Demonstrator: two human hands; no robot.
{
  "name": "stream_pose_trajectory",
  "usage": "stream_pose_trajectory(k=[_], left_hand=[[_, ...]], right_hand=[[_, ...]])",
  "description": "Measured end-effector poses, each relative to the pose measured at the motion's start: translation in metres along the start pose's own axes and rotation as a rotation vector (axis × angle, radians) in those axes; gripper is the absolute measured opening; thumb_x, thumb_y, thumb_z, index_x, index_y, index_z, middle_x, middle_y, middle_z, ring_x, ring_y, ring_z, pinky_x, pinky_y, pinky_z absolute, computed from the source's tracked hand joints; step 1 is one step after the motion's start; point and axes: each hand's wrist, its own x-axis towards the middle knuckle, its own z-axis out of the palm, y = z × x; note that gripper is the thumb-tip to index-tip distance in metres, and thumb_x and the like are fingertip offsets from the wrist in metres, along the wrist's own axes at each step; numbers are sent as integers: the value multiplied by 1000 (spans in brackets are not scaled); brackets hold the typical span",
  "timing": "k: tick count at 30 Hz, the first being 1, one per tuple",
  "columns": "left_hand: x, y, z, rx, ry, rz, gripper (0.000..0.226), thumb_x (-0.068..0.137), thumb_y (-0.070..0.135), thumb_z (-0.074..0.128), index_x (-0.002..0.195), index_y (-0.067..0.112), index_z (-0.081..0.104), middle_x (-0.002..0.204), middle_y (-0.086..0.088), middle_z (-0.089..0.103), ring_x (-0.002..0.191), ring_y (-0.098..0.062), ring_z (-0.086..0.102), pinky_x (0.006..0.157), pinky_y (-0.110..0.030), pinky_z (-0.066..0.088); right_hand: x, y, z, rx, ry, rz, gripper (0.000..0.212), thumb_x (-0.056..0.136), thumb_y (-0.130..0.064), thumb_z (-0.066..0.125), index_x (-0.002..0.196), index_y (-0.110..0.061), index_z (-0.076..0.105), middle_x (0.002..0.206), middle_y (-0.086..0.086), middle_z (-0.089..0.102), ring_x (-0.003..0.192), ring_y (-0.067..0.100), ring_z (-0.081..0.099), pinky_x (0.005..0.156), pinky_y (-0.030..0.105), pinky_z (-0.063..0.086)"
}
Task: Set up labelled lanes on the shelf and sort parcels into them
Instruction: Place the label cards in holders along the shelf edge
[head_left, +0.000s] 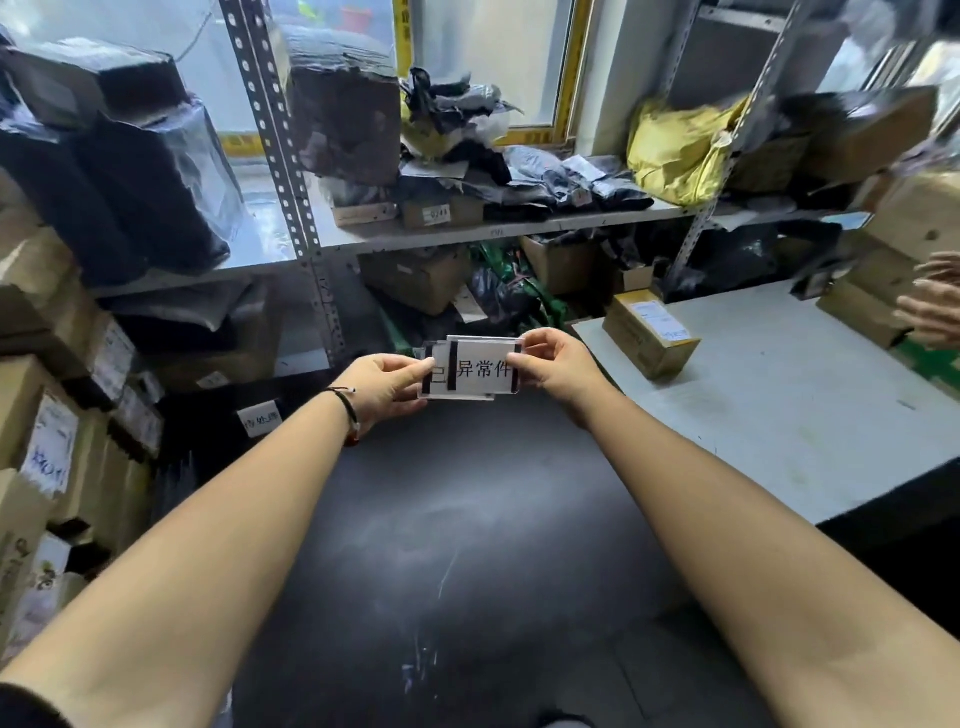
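Centrally, both hands met over two flat, rectangular label cards in glossy clear sleeves with white inserts and black strips. The left hand (387, 382), a dark cord (345, 405) at its wrist, pinched the rear label card (440, 358) by its left edge. The right hand (558, 366) pinched the right edge of the front label card (483, 370), which overlapped the rear one and bore black printed characters.

Above them, across the middle of the frame, ran the thin grey board of the shelf (467, 236), carried on a perforated metal upright (280, 130). On it lay crumpled black plastic mailers (545, 176), a soft yellow bag (675, 150) and squat cardboard cartons; shiny film-wrapped bundles (156, 171) filled the upper left.

At right a pale, scuffed table (779, 415) showed a sharp near corner, with a small cardboard box (649, 332) near its far edge. Another person's hand (935, 306) reached in at the right border. Below the arms, dark smooth floor (467, 545) spread between the carton stacks at left and the table.
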Motion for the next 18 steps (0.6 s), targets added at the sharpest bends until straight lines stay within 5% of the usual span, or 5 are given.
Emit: stream_pose_trajectory(k=[6, 18], left_hand=[[46, -18, 10, 1, 108, -42, 9, 94, 15, 66, 89, 9, 69, 79, -1, 76, 68, -9, 71, 75, -26, 61], [196, -62, 78, -14, 270, -151, 12, 98, 16, 61, 88, 13, 67, 81, 0, 74, 74, -9, 68, 61, -17, 56]], right_hand=[[48, 33, -66, -7, -42, 88, 19, 89, -3, 73, 90, -18, 62, 89, 6, 65, 85, 18, 67, 63, 25, 60], [190, 145, -143, -61, -158, 319, 19, 92, 3, 67, 87, -15, 65, 85, 7, 66, 73, 16, 66, 59, 19, 57]])
